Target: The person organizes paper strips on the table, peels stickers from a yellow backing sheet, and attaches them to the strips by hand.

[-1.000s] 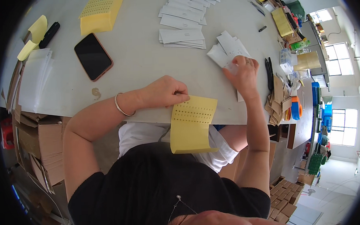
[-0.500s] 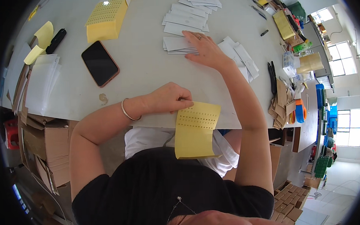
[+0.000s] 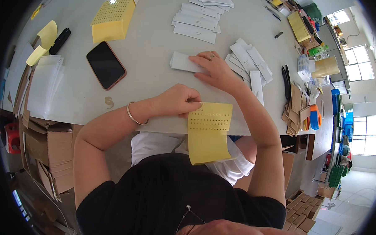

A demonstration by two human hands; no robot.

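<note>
My left hand (image 3: 179, 100) is closed near the front edge of the table (image 3: 140, 90). Pinched at its upper left corner, a yellow label sheet (image 3: 207, 137) with rows of small dark marks hangs over the edge above my lap, bent across the middle. To the right and farther in, my right hand (image 3: 214, 69) grips the right end of a small stack of white paper slips (image 3: 183, 62) between thumb and fingers. Its fingers hide part of that stack. Fanned white slips (image 3: 250, 62) lie just right of this hand, and an overlapping row of them (image 3: 196, 22) stretches away beyond it.
A black phone (image 3: 106, 65) and a thick yellow stack of sheets (image 3: 113, 20) lie on the left. Clear plastic sleeves (image 3: 45, 88) and a black pen-like object (image 3: 60, 41) are at far left. Brown cardboard pieces (image 3: 297, 110) and an orange tape roll (image 3: 315, 117) sit at the right edge.
My right hand has drawn the small stack of slips nearer, apart from the far row. The yellow sheet has swung slightly right in my left hand.
</note>
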